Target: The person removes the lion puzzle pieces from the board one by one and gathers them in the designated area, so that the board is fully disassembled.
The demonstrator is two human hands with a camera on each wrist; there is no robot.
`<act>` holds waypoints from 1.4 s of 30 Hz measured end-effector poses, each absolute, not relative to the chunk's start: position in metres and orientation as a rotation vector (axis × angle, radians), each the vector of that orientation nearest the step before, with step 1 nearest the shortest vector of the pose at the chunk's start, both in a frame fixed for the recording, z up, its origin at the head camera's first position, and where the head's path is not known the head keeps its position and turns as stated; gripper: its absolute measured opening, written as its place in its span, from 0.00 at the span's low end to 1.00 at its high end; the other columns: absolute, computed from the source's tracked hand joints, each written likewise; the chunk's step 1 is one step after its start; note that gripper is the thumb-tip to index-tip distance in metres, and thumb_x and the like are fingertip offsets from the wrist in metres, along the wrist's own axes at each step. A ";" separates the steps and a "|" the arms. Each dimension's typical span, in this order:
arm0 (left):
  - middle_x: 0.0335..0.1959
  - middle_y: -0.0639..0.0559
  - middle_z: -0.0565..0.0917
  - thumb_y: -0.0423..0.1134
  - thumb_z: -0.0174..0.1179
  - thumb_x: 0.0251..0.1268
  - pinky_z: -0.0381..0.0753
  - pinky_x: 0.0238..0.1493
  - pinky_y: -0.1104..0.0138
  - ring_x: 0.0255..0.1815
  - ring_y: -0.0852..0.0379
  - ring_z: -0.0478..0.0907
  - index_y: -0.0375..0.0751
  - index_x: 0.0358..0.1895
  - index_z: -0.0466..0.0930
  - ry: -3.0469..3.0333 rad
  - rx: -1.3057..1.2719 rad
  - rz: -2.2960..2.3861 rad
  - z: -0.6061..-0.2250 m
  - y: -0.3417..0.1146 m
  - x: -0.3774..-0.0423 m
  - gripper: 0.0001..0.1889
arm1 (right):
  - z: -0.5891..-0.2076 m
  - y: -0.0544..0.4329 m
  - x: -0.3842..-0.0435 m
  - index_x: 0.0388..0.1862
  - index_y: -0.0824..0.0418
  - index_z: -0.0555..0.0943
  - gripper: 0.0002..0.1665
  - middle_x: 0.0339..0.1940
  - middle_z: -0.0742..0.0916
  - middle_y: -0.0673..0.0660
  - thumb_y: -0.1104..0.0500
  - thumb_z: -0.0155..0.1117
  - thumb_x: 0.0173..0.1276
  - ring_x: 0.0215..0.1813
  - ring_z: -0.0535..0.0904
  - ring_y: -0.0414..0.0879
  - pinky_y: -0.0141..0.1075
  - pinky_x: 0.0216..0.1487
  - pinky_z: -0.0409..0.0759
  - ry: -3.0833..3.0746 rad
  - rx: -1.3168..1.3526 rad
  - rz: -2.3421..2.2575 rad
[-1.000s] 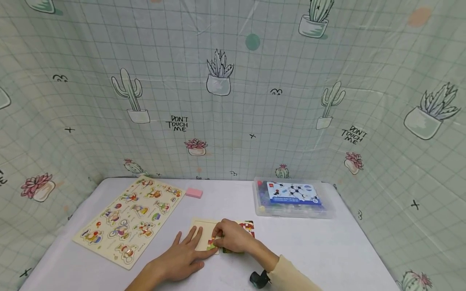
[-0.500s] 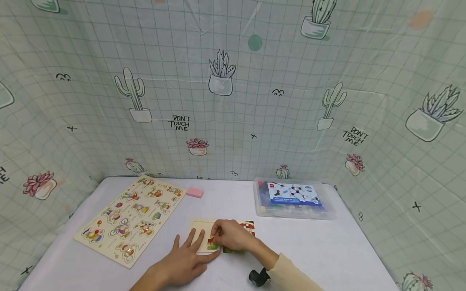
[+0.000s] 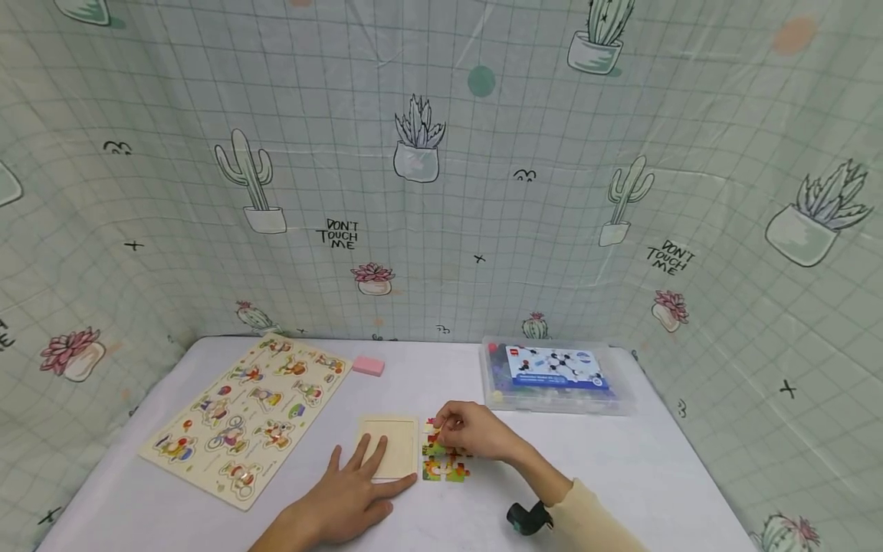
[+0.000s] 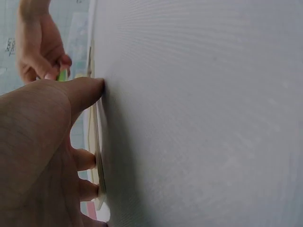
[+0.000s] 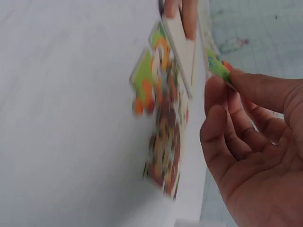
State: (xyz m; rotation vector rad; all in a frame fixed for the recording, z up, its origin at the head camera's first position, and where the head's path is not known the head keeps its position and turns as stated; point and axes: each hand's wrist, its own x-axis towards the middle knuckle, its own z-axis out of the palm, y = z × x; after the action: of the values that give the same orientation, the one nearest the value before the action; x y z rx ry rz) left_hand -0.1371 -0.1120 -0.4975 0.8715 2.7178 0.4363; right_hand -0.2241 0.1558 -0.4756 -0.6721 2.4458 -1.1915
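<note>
My right hand [image 3: 479,433] pinches a green and orange jigsaw piece [image 5: 217,65] between thumb and fingertips, raised above the table in the right wrist view. Below it lie several colourful jigsaw pieces [image 3: 432,469], partly joined and partly covered by the hand in the head view. Just left of them is a shallow, pale wooden puzzle tray [image 3: 402,448] with a bare base. Spread out, my left hand [image 3: 345,494] rests its fingers on the tray's left part, its thumb along the near edge. In the left wrist view, fingertips press at the tray's thin edge [image 4: 98,156].
A large wooden board [image 3: 251,410] with inset animal figures lies to the left. Behind the tray sits a pink block [image 3: 369,366]. A clear plastic case [image 3: 559,377] with a blue-and-white label stands at back right. Patterned cloth [image 3: 441,207] hangs behind the table.
My right hand has moved right, from the tray's right side to over the loose pieces. The piece seen earlier at the tray's lower right is off it. My left hand stays on the tray.
</note>
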 end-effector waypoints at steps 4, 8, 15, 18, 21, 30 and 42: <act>0.80 0.33 0.53 0.54 0.53 0.75 0.46 0.67 0.26 0.80 0.28 0.44 0.79 0.72 0.67 2.731 0.864 0.448 -0.498 -0.113 -0.135 0.24 | -0.475 0.185 -0.222 0.43 0.62 0.82 0.06 0.30 0.83 0.53 0.62 0.67 0.69 0.31 0.81 0.47 0.37 0.29 0.78 2.371 -0.601 -1.217; 0.79 0.34 0.56 0.55 0.55 0.74 0.46 0.70 0.28 0.79 0.29 0.47 0.76 0.72 0.69 2.770 0.868 0.443 -0.498 -0.114 -0.133 0.25 | -0.476 0.204 -0.218 0.42 0.64 0.82 0.07 0.28 0.84 0.55 0.64 0.67 0.67 0.28 0.83 0.49 0.40 0.28 0.80 2.298 -0.561 -1.205; 0.79 0.37 0.59 0.57 0.55 0.72 0.49 0.71 0.31 0.79 0.31 0.50 0.72 0.72 0.70 2.828 0.905 0.427 -0.503 -0.117 -0.133 0.25 | -0.481 0.216 -0.213 0.38 0.61 0.82 0.05 0.24 0.85 0.54 0.65 0.69 0.64 0.24 0.82 0.44 0.35 0.25 0.79 2.281 -0.565 -1.115; 0.79 0.39 0.59 0.58 0.55 0.72 0.50 0.71 0.32 0.80 0.32 0.50 0.72 0.72 0.70 2.830 0.908 0.435 -0.505 -0.118 -0.134 0.26 | -0.483 0.216 -0.212 0.37 0.61 0.82 0.05 0.24 0.85 0.53 0.66 0.69 0.64 0.24 0.82 0.43 0.34 0.24 0.78 2.292 -0.576 -1.097; 0.79 0.39 0.59 0.58 0.55 0.72 0.52 0.71 0.33 0.80 0.32 0.50 0.72 0.72 0.70 2.829 0.914 0.448 -0.506 -0.119 -0.135 0.25 | -0.484 0.214 -0.212 0.36 0.61 0.82 0.05 0.23 0.85 0.52 0.66 0.70 0.63 0.23 0.81 0.43 0.33 0.24 0.77 2.324 -0.582 -1.072; 0.80 0.41 0.57 0.57 0.56 0.72 0.55 0.71 0.34 0.80 0.34 0.49 0.69 0.73 0.70 2.791 0.920 0.496 -0.503 -0.124 -0.136 0.27 | -0.483 0.209 -0.208 0.34 0.58 0.83 0.07 0.23 0.82 0.47 0.62 0.74 0.61 0.25 0.76 0.39 0.32 0.28 0.73 2.439 -0.607 -1.008; 0.80 0.42 0.58 0.58 0.55 0.72 0.55 0.71 0.35 0.80 0.35 0.49 0.69 0.73 0.69 2.808 0.929 0.482 -0.504 -0.125 -0.138 0.27 | -0.484 0.207 -0.210 0.34 0.58 0.82 0.07 0.22 0.80 0.47 0.62 0.75 0.61 0.26 0.73 0.39 0.32 0.29 0.70 2.471 -0.619 -0.969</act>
State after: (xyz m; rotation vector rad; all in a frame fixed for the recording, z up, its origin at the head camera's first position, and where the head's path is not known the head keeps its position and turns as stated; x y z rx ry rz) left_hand -0.1383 -0.1251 -0.5045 0.9291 2.8081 0.4821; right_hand -0.2097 0.2071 -0.4840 -0.6194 2.4706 -0.9692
